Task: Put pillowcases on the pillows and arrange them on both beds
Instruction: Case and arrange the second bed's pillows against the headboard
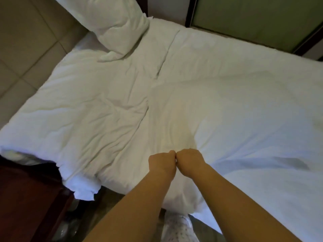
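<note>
Your left hand (162, 163) and right hand (189, 162) are fisted knuckle to knuckle at the bed's near edge. Both seem bunched on the mouth of the large white fabric pillowcase (183, 119) lying on the rumpled white duvet (87, 110). Grip firmly and level, and shake the filling towards the far closed end. The case looks plumply filled, though how far in the pillow sits cannot be told; a second puffy white pillow (118, 23) leans at the headboard end.
</note>
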